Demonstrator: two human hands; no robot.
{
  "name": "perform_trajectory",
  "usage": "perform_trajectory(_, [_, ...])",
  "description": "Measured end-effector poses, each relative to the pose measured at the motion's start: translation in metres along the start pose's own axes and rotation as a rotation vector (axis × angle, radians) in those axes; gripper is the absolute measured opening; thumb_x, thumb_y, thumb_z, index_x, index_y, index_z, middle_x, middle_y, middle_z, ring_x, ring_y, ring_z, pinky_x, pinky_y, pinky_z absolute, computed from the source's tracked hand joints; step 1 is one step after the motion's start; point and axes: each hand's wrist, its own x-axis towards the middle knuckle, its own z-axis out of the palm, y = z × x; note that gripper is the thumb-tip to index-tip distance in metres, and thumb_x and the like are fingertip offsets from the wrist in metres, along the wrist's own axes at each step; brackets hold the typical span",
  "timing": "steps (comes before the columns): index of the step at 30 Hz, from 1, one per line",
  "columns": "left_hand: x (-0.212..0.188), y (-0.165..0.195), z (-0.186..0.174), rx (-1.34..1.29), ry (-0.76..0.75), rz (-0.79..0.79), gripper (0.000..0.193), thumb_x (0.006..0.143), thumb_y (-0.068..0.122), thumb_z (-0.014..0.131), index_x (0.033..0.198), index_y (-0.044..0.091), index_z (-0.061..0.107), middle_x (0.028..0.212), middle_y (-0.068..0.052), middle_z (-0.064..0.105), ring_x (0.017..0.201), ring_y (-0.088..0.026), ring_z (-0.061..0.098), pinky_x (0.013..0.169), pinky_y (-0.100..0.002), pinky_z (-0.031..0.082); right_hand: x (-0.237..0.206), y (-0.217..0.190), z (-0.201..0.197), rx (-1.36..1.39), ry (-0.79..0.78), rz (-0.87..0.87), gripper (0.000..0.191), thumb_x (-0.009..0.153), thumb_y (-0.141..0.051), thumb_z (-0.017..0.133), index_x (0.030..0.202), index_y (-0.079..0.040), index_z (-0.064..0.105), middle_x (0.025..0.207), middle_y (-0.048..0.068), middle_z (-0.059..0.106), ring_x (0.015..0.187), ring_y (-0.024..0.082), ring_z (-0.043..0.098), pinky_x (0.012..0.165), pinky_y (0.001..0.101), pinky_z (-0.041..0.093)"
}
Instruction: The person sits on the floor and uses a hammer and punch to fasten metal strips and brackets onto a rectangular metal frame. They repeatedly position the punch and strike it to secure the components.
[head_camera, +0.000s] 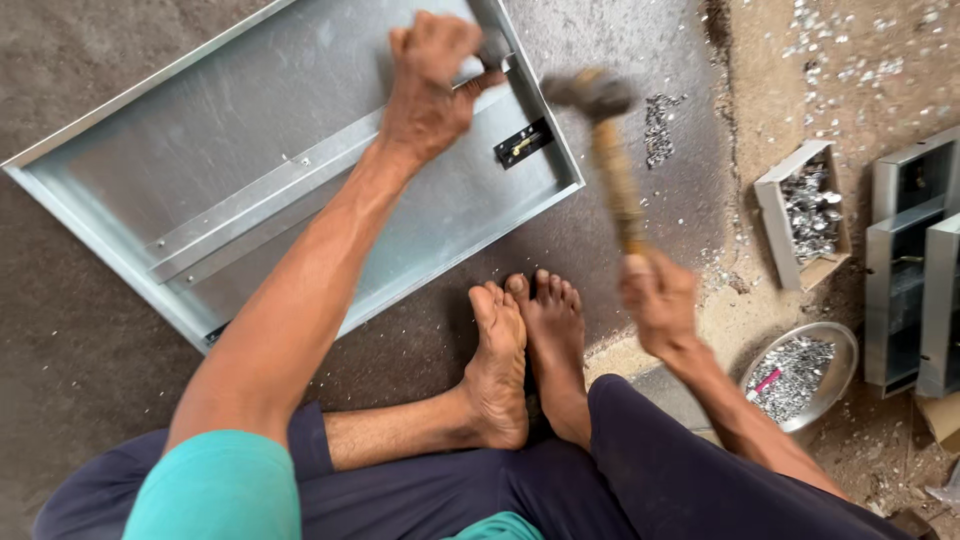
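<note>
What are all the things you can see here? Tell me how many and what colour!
Metal tray: one, silver, flat on the floor, upper left.
Latch: one, black, on the tray's right edge.
Hammer: one, brown wooden handle, raised right of the tray, blurred.
Box: one, grey, full of small silver bits, right.
Bowl: one, silver, full of silver bits, lower right.
Metal cases: at least two, grey, far right.
Scraps: many, silver, scattered on the floor.
Left hand: pressing on the tray's right rim.
Right hand: gripping the hammer handle.
Feet: two, bare, together below the tray.

Soft daylight, hammer (605, 150) motion-blurred, faint shadows
</note>
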Motion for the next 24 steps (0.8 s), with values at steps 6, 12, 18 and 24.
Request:
perform_trajectory(6, [-0.007,0.003,0.004,0.150,-0.142,0.147,0.024,0.093,0.036,0.083,0.113,0.024,0.077,0.104,0.007,0.064,0.105,-0.017,0.049,0.094,-0.039,0.033,0.020,-0.054,-0.097,0.514,0.276,-0.539,0.050,0.108,-0.044,0.042,0.083,-0.005,0.060,0.058,0.002,0.053,0.047,0.010,0.046,0.041,0.0292,0.037])
perform_trajectory(12, [-0.009,-0.001,0.006,0.160,-0.140,0.116,0.023,0.091,0.034,0.082,0.111,0.024,0.077,0.103,0.007,0.063,0.103,-0.018,0.048,0.093,-0.040,0.033,0.018,-0.036,0.009,-0.072,-0.002,0.063,0.051,0.108,-0.045,0.043,0.083,-0.004,0.061,0.058,0.005,0.052,0.049,0.014,0.046,0.045,0.0332,0.038])
perform_trajectory(18, [0.004,-0.023,0.018,0.088,0.371,-0.208,0.026,0.103,0.031,0.073,0.111,0.007,0.069,0.095,0.000,0.059,0.093,-0.020,0.055,0.083,-0.039,0.048,0.051,-0.059,-0.085,0.249,0.156,-0.410,0.053,0.108,-0.046,0.044,0.083,-0.003,0.061,0.058,0.008,0.050,0.051,0.017,0.046,0.049,0.0372,0.038])
perform_trajectory(24, [-0.008,-0.030,0.024,0.084,0.484,-0.422,0.028,0.103,0.024,0.069,0.090,0.002,0.059,0.089,-0.008,0.056,0.090,-0.026,0.055,0.083,-0.044,0.047,0.063,-0.082,-0.042,0.246,0.131,-0.288,0.055,0.108,-0.048,0.045,0.082,-0.001,0.061,0.058,0.011,0.049,0.053,0.021,0.046,0.053,0.0411,0.039])
